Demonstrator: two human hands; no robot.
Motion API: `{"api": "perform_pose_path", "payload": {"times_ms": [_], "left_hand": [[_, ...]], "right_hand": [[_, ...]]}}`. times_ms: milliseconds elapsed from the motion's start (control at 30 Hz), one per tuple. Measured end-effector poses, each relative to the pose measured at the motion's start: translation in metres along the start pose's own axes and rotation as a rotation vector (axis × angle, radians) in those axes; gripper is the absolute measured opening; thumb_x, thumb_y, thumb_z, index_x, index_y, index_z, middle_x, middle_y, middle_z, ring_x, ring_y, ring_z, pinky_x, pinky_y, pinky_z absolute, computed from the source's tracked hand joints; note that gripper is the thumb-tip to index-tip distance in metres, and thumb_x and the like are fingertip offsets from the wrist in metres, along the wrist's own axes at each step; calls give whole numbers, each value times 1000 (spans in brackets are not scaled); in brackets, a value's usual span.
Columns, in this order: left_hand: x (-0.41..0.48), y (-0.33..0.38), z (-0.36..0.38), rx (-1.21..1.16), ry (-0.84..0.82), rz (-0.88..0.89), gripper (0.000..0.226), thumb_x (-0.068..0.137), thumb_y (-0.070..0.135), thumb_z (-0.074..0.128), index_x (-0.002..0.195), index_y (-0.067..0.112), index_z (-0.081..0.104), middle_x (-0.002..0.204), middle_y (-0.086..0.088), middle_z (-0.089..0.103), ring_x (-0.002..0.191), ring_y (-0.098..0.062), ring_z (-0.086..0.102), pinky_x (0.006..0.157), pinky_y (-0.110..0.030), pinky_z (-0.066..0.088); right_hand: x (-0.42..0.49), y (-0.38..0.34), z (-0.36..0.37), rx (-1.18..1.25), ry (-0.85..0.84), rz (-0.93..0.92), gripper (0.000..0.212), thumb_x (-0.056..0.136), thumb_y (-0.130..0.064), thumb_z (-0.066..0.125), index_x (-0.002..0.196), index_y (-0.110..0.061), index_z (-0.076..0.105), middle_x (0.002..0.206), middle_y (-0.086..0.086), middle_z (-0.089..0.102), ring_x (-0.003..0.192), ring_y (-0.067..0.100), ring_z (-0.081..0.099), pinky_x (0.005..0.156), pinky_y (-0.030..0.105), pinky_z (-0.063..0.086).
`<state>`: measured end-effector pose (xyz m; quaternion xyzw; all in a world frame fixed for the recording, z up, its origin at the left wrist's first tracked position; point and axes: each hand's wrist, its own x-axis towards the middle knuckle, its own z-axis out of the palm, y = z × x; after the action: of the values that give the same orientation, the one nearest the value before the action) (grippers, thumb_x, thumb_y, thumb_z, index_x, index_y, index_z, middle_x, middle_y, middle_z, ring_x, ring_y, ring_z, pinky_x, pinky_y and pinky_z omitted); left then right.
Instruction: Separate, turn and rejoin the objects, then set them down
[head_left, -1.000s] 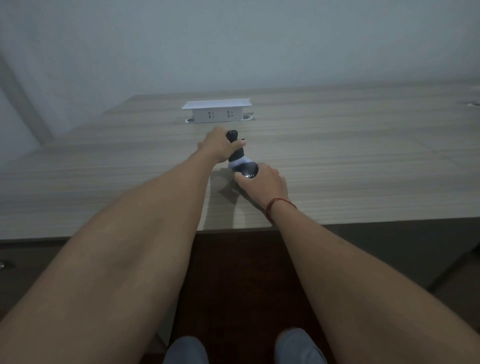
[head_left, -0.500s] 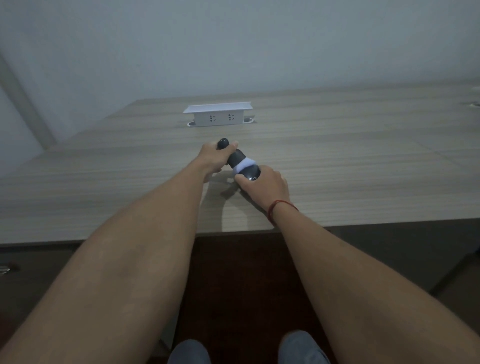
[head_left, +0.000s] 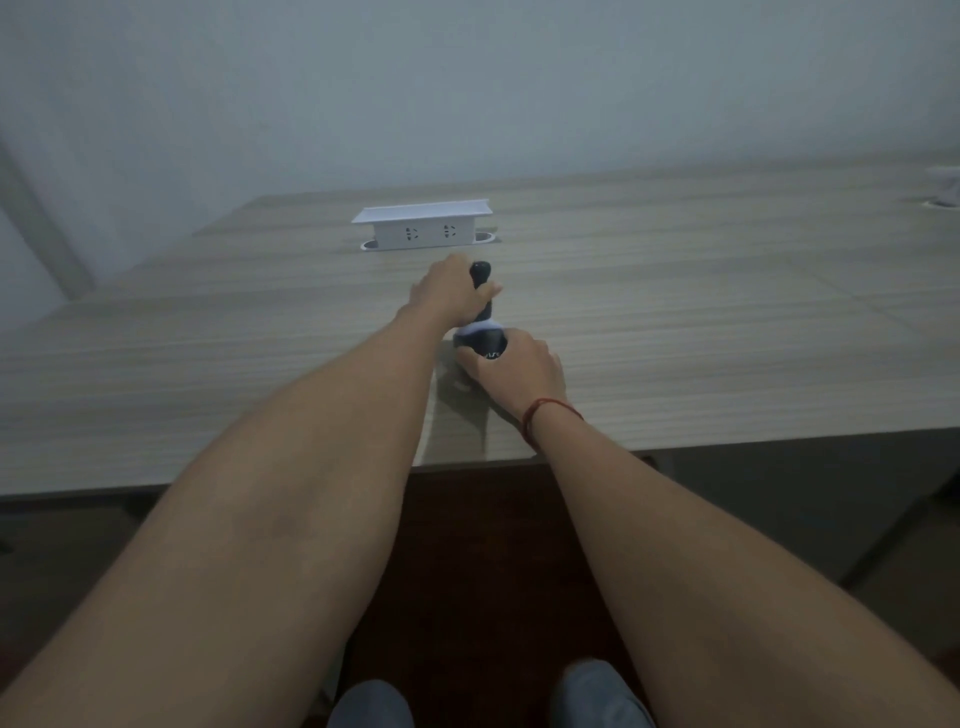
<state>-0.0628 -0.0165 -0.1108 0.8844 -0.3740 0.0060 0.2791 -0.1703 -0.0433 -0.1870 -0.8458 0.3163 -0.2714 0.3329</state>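
A dark handheld device (head_left: 480, 335) with a white band and a black rod-like top stands on the wooden table (head_left: 701, 322). My left hand (head_left: 449, 293) grips its upper black part, fingers curled round it. My right hand (head_left: 517, 371) holds the wider dark base from the near side; a red cord circles that wrist. The device's lower side is hidden behind my right hand.
A white pop-up socket box (head_left: 423, 231) stands raised from the table beyond my hands. A second outlet fitting (head_left: 943, 200) sits at the far right edge. The table's near edge runs just below my wrists, and my knees show at the bottom.
The device's top has swung from leaning left to more upright, with my left hand still round it. My right hand has stayed on the base.
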Motion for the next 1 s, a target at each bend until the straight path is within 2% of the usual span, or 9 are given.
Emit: {"api": "perform_pose_path", "payload": {"times_ms": [100,233,433,600,700,767,800,900,1000], "left_hand": [[3,1,0,-32,-33,29,47,89,42,61,114,3,60,116,-16,63,107,-34,59,95,-43,50],[-6,-21,9,-12,139,-97,43,88,46,60,111,10,61,115,-12,64,107,-33,59,93,-41,48],[-13,-40,2,-219,178,-192,48,87,42,62,106,-1,64,108,-20,67,100,-35,64,83,-37,51],[-32,-45,-10,-416,118,-259,25,85,25,66,88,1,64,90,-17,67,65,-24,63,60,-30,54],[-37,-52,-6,-395,204,-301,36,82,32,70,97,-1,67,102,-18,69,90,-31,68,79,-35,57],[-43,-52,1,-420,277,-366,46,81,38,71,107,1,66,111,-17,67,99,-31,66,82,-33,54],[-45,-50,5,-487,284,-406,46,80,37,72,109,2,66,111,-16,67,96,-31,68,78,-33,57],[-50,-50,9,-700,214,-421,32,81,24,74,93,-4,64,93,-20,67,58,-28,67,40,-27,54],[-58,-59,-6,-730,24,-441,24,85,20,73,86,0,59,78,-20,64,49,-24,59,41,-26,53]], "right_hand": [[0,0,0,-2,-3,12,47,80,-59,60,107,-20,59,93,0,67,88,20,62,89,43,52],[-4,-5,-3,-20,1,29,55,74,-62,58,107,-17,62,96,2,68,91,23,61,90,44,51],[-6,-9,-4,-28,10,59,63,72,-65,54,110,-15,62,97,3,68,92,23,61,89,43,51],[-12,-11,-7,-62,-1,46,57,80,-60,49,107,-12,61,94,4,67,91,24,60,90,43,50],[-13,-9,-3,-67,8,36,55,81,-61,45,106,-15,63,92,3,69,90,22,62,91,42,50],[-13,-9,-2,-89,10,24,54,86,-58,44,111,-14,63,101,5,70,98,25,61,96,42,47],[-12,-8,-2,-104,11,19,53,89,-56,43,114,-12,62,106,6,69,102,26,60,98,41,44],[-10,-7,-9,-123,28,9,52,95,-49,39,116,-7,60,109,11,67,106,29,58,98,40,40],[-6,-6,-8,-127,34,17,52,98,-47,33,112,-5,60,111,15,66,104,31,57,96,39,37]]}}
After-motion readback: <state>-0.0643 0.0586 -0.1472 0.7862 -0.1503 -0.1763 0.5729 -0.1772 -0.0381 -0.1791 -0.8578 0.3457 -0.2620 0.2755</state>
